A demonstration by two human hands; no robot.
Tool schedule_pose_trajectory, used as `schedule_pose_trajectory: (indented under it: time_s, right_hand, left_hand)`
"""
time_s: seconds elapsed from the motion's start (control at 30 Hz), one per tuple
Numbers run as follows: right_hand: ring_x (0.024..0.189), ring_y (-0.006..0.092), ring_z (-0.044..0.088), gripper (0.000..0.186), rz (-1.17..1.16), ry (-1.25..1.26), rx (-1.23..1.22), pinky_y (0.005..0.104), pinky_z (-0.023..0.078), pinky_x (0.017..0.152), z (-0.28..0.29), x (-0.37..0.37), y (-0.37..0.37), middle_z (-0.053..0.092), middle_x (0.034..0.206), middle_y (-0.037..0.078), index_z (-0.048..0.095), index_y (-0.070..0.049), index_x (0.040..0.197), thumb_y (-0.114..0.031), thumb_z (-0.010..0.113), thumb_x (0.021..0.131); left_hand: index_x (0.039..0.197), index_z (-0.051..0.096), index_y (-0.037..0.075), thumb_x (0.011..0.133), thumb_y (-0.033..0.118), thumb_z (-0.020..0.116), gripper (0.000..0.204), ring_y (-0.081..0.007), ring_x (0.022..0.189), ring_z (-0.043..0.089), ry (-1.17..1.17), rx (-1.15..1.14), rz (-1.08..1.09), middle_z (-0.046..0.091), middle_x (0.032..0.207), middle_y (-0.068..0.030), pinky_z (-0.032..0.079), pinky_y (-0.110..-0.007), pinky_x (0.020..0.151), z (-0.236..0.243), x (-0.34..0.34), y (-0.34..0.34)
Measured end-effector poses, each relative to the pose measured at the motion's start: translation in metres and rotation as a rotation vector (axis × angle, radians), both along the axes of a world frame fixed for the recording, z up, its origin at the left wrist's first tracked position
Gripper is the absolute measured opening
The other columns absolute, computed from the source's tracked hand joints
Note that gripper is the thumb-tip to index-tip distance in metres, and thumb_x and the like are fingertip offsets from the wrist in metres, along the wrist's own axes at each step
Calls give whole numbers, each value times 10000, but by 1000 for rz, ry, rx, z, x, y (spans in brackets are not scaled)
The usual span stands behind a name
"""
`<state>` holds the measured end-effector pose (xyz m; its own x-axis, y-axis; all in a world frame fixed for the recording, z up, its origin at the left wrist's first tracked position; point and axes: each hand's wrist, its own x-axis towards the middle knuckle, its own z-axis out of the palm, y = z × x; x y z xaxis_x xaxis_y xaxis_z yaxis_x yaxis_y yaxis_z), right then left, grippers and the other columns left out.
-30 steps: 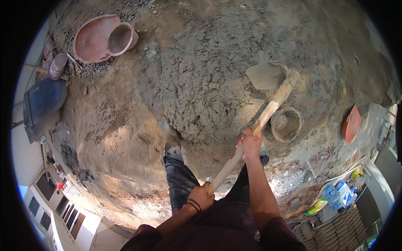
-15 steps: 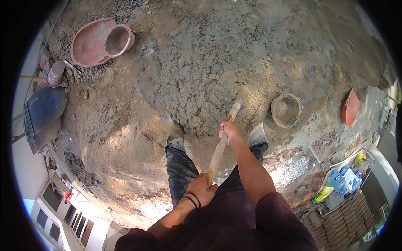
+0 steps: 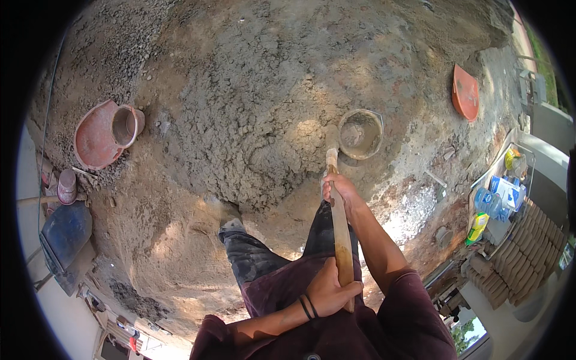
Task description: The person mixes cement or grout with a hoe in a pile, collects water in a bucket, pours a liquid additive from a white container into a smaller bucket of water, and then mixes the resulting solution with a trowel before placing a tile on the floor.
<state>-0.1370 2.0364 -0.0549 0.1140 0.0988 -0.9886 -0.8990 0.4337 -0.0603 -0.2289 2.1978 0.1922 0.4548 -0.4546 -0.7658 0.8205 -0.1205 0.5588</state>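
Observation:
Both hands are on a long wooden tool handle [image 3: 341, 234] that slants up from my body. Close to its lower end, my left hand [image 3: 329, 291] is closed around it, with two black bands at the wrist. Farther up the shaft, my right hand [image 3: 339, 187] grips it. The tool's far end is grey with mud and blends into the ground, so its head cannot be made out. It lies right beside a round bucket [image 3: 360, 134] with wet grey residue inside. Ahead of my feet spreads a wide heap of wet mortar [image 3: 258, 132].
At left, a reddish broken basin [image 3: 96, 138] has a small bucket [image 3: 127, 126] against it. A dark blue wheelbarrow tray [image 3: 66, 234] stands farther left. An orange scoop-shaped piece [image 3: 465, 93] lies at right. Bottles [image 3: 487, 204] and stacked tiles [image 3: 528, 252] sit lower right.
The handle has swung rightward, its far end now beside the round bucket. My hands have moved right with it, still gripping. The whole view has shifted and turned.

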Motion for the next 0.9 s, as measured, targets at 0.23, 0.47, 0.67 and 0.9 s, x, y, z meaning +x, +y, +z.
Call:
schedule_pose_trajectory:
  time_s: [0.23, 0.47, 0.67, 0.9]
  right_hand:
    - [492, 147, 498, 120, -120, -194, -526, 327, 463, 437, 2, -20, -13, 495, 643, 36, 481, -68, 851, -107, 579, 909]
    - [460, 161, 477, 99, -192, -222, -770, 345, 458, 419, -45, -36, -23, 479, 637, 48, 470, -60, 867, -89, 544, 926]
    - [442, 161, 453, 73, -159, -448, -854, 341, 449, 409, -24, 10, -57, 471, 634, 56, 471, -52, 876, -74, 525, 918]
    - [463, 161, 467, 75, -153, -557, -605, 328, 450, 437, -78, 123, 25, 480, 619, 47, 508, -44, 845, -79, 546, 899]
  left_hand:
    - [1150, 507, 39, 814, 217, 693, 424, -413, 853, 681, -244, 451, -703, 663, 954, -171, 533, -491, 791, -55, -17, 71]
    - [1078, 553, 102, 805, 191, 709, 326, -326, 840, 672, -721, 610, -602, 635, 944, -100, 488, -444, 781, -222, -109, 64]
    - [1052, 574, 79, 840, 232, 707, 294, -380, 892, 669, -601, 356, -464, 674, 968, -143, 509, -455, 845, -244, -72, 37]
    - [934, 648, -6, 799, 291, 718, 333, -375, 828, 686, -257, 325, -254, 695, 835, -208, 529, -447, 770, -247, 39, 89]
